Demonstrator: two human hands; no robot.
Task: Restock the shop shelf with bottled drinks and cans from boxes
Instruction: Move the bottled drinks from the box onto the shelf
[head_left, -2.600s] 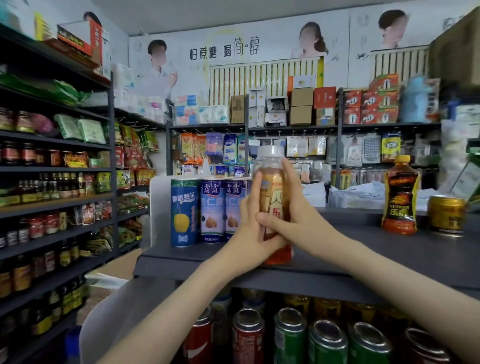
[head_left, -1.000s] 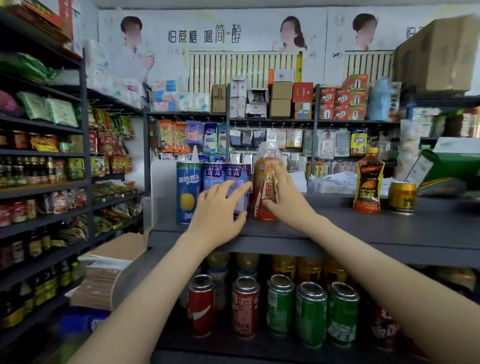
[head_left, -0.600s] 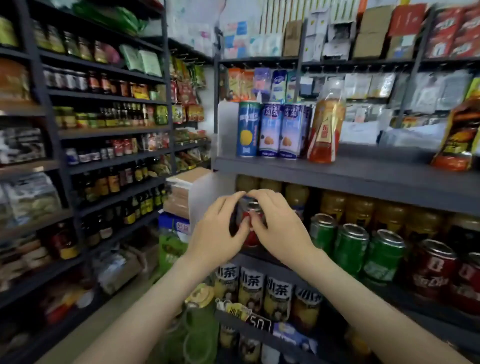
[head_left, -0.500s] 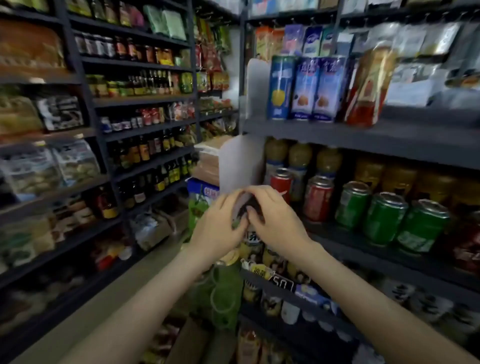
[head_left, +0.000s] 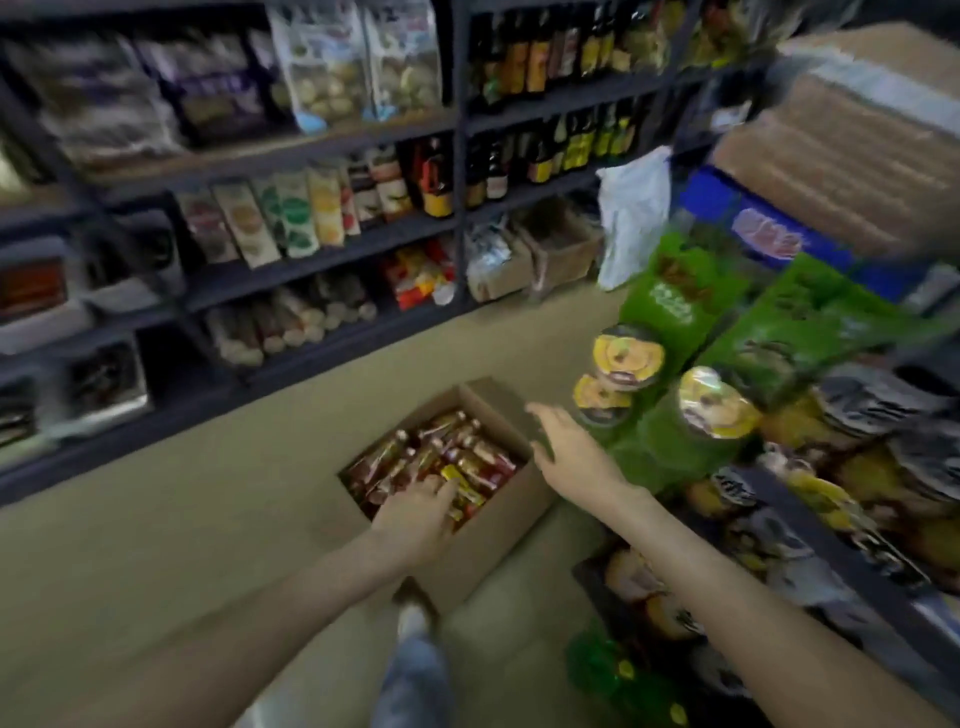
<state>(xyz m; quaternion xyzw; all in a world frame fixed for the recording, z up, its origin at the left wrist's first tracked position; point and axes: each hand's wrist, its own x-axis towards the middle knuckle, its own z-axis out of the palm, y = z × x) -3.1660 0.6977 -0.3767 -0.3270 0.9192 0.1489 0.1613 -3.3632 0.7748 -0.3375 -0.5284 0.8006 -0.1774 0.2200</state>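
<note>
Bottled drinks (head_left: 457, 462) with red and orange labels lie on their sides, packed tight in one open cardboard box (head_left: 483, 551) on the tan floor (head_left: 208, 519) of the aisle. The blur hides how many there are. Left of the box stands dark shelving (head_left: 322, 140) full of packets and bottles.

The left hand (head_left: 415, 514) reaches down into the near side of the box, palm down, fingers lying on the bottles. It is too smeared to tell whether they have closed round one. Below it, one shoe (head_left: 413, 618) stands against the box's near corner.

The right hand (head_left: 569, 449) hangs above the box's right edge with fingers straight and spread, holding nothing. Farther right, three round yellow lids (head_left: 628, 356) show among green packs (head_left: 810, 322), and one white bag (head_left: 631, 218) hangs behind them.

Half a second ago both hands were pressed together at chest height in front of the can shelf. Now they are apart and stretched low toward the box. The view has dropped to the floor, so the cans and the upper shelf are out of sight.
</note>
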